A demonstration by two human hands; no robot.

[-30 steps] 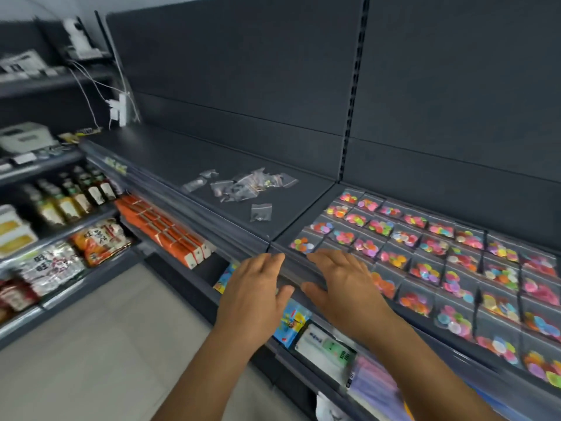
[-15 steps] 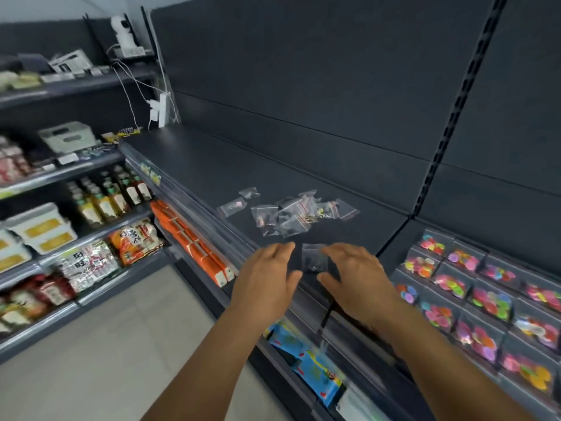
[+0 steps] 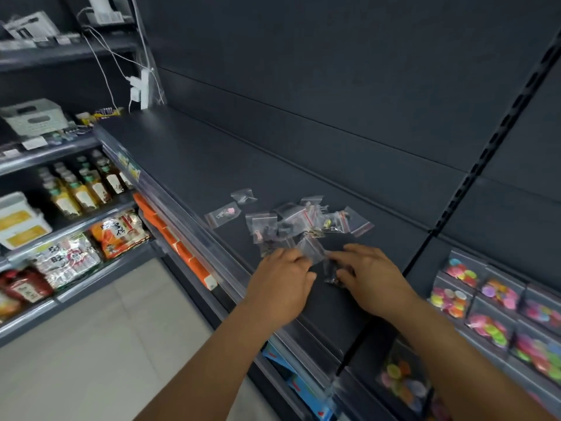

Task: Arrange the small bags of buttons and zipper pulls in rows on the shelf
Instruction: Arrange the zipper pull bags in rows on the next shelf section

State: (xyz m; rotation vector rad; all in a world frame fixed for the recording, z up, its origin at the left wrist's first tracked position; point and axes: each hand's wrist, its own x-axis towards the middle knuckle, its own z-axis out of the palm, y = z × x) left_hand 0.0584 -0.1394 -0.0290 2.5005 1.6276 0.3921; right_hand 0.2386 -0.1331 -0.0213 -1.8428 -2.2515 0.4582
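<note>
A loose pile of small clear bags of zipper pulls point(image 3: 303, 218) lies on the dark shelf point(image 3: 212, 165). Two more bags point(image 3: 223, 214) lie apart to its left. Both my hands are at the pile's near edge. My left hand point(image 3: 282, 284) has its fingers curled on the edge of a tilted clear bag point(image 3: 313, 249). My right hand point(image 3: 372, 281) holds a small bag with dark zipper pulls point(image 3: 331, 272) between index finger and thumb. Bags of coloured buttons point(image 3: 458, 299) lie in rows on the neighbouring shelf section to the right.
A slotted upright point(image 3: 473, 165) divides the two shelf sections. A clear price rail point(image 3: 194, 229) runs along the shelf's front edge. Orange packs point(image 3: 179, 247) fill the shelf below. Bottles point(image 3: 82, 186) and snack packs point(image 3: 118, 232) stand on the left racks. White cables point(image 3: 139, 86) hang at the back corner.
The view has swung left from the button rows to the zipper-pull pile. Both hands moved forward onto the shelf and closed on bags at the pile's near edge.
</note>
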